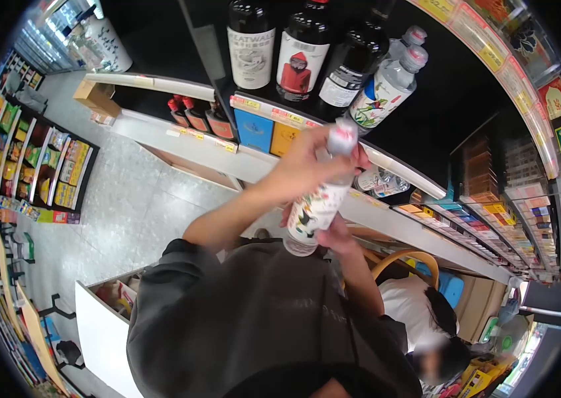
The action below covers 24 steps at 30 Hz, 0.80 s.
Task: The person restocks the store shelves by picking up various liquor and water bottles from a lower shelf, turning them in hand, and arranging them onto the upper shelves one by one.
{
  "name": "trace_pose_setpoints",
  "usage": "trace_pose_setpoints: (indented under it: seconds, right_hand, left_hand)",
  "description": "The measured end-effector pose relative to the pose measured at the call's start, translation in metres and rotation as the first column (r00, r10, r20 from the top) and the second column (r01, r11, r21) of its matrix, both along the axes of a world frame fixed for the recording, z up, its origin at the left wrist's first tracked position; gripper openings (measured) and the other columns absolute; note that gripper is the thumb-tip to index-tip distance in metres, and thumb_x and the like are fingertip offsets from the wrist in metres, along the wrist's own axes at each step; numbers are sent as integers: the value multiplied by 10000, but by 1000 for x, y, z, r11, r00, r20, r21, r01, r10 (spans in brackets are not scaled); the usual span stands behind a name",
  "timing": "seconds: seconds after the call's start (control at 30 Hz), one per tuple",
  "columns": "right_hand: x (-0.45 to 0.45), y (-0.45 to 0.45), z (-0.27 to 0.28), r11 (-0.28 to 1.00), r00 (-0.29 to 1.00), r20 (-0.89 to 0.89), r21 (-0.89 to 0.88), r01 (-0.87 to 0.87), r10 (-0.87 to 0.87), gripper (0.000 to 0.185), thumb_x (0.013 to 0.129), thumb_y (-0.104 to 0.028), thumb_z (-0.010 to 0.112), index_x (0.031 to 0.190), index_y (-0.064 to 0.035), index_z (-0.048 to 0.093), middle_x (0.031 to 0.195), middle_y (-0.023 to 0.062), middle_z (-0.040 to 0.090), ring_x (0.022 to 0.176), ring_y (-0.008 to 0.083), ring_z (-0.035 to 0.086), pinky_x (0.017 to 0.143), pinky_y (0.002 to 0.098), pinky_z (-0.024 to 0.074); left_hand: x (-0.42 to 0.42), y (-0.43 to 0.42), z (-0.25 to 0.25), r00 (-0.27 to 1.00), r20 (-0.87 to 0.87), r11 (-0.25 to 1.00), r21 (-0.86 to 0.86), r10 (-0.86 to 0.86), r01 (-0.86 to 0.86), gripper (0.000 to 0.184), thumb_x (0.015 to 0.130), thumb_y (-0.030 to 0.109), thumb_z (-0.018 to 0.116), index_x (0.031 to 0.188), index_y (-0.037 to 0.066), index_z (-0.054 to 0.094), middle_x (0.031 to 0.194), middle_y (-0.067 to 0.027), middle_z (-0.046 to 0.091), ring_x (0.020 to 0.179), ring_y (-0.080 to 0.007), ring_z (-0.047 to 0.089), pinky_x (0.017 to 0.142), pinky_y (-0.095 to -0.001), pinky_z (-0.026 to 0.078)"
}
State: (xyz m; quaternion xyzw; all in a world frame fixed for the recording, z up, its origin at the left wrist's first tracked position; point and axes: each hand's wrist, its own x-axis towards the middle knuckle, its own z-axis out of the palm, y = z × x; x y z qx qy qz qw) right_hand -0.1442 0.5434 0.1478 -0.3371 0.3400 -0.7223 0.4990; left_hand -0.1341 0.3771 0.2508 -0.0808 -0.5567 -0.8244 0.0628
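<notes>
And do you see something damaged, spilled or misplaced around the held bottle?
Nothing stands out: the held bottle shows no visible damage, the dark bottles on the shelf stand upright, and no spill shows.

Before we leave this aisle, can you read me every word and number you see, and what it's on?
"EATWALL": leftmost tall dark bottle; the start is unclear.
Too blurred: held bottle, dark top.
Too small: price tags, hooded-figure bottle, blue box.
</notes>
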Motion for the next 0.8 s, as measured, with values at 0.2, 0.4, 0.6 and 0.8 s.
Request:
trace_pose_setpoints:
  seconds: [0.2, 0.4, 0.6, 0.8]
  right_hand:
    - [15, -36, 19, 998, 992, 123, 55, -28, 21, 741, 846, -516, 595, 1309, 17, 369, 1114, 193, 549, 967, 284, 601, 815, 378, 506]
    - [34, -46, 16, 983, 897, 407, -123, -136, 175, 824, 841, -523, 615, 1365, 31, 303, 1100, 185, 537, 867, 270, 602, 804, 406, 516]
    - [53, -49, 19, 955, 798, 524, -174, -242, 298, 835, 814, -544, 635, 1340, 14, 304, 1095, 122, 519, 852, 230, 596, 785, 404, 520]
    - [36, -41, 9, 997, 910, 410, 19, -79, 65, 636, 855, -427, 633, 1258, -1, 387, 1056, 145, 578, 841, 234, 636, 710, 367, 554]
  left_hand:
    - [7, -42, -2, 972, 218, 941, 299, 92, -157, 131, 824, 87, 583, 930, 14, 557, 939, -103, 629, 886, -248, 662, 750, -373, 558]
    - [6, -42, -33, 916, -374, 440, 805, -146, 399, 94, 828, 90, 580, 902, 69, 526, 908, -9, 556, 784, -156, 608, 732, -316, 491]
    - [-9, -30, -66, 718, -684, 86, 713, -131, 696, 186, 833, 213, 626, 903, 102, 493, 890, 2, 522, 771, -136, 561, 732, -334, 475]
    - [14, -54, -59, 992, 45, 839, 539, -119, 76, 293, 843, 357, 584, 945, 104, 476, 935, -50, 553, 845, -226, 605, 743, -407, 537]
